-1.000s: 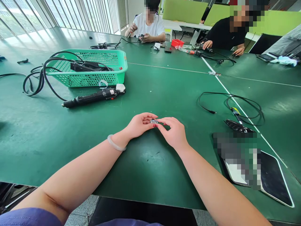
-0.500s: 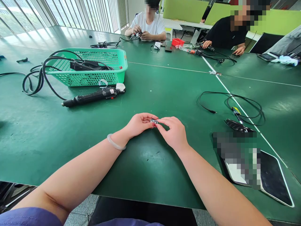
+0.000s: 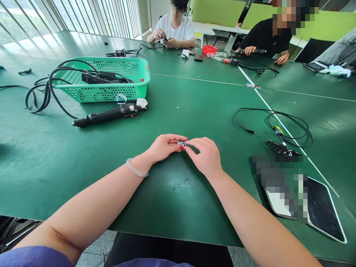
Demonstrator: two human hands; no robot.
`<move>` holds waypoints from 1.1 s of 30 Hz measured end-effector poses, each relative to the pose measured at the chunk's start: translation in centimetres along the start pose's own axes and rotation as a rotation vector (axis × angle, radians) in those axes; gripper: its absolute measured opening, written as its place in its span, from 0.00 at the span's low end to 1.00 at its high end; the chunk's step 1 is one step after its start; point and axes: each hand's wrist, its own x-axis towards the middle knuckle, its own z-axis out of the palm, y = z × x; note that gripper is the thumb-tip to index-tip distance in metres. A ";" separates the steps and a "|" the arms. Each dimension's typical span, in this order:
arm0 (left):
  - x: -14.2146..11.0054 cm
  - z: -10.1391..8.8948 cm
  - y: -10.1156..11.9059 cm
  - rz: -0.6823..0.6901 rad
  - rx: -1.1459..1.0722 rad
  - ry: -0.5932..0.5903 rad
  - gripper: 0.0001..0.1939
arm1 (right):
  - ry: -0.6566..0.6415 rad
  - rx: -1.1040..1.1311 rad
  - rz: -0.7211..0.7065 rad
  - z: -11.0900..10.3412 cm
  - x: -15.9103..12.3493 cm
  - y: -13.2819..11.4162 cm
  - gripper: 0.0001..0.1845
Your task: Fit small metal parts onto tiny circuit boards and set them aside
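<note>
Between my fingertips is a small black-and-silver part (image 3: 181, 143), too small to name its kind. My left hand (image 3: 164, 149), with a pale bangle (image 3: 136, 168) at the wrist, closes thumb and fingers on the part's left side. My right hand (image 3: 205, 154) pinches its right end between thumb and forefinger. Both hands are low over the green table (image 3: 178, 200), near its front edge. Fingers partly cover the part. Beyond my left hand lies a black electric screwdriver (image 3: 109, 114) with a cable.
A green basket (image 3: 111, 91) holding black cables stands at the left back. On the right are a thin black cable (image 3: 300, 120), dark glasses (image 3: 282, 149) and a phone-like device (image 3: 325, 207). Two people (image 3: 176, 27) sit across the table, handling things; a red tray (image 3: 209, 50) is near them.
My hands and the small part keep almost the same place and grip. Across the table, the person in black has raised a dark tool-like object from the tabletop.
</note>
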 end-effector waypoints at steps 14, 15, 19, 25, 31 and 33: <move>0.0 0.0 -0.3 0.048 0.113 0.116 0.14 | -0.008 0.003 0.019 0.0 0.2 -0.1 0.08; 0.0 0.0 -0.3 0.043 0.104 0.113 0.14 | -0.007 0.006 0.015 0.0 0.2 -0.1 0.08; -0.1 0.1 0.0 0.031 0.046 0.094 0.15 | -0.004 0.019 0.003 0.0 0.1 -0.1 0.08; 0.1 -0.1 -0.2 0.069 0.028 0.059 0.25 | -0.005 0.028 0.023 0.2 0.3 0.4 0.09; 0.3 -0.3 -0.5 0.099 -0.044 0.035 0.45 | 0.002 0.037 0.066 0.9 0.8 1.2 0.08; 0.3 -0.3 -0.5 0.099 -0.048 0.037 0.46 | -0.001 0.044 0.080 1.0 0.9 1.3 0.08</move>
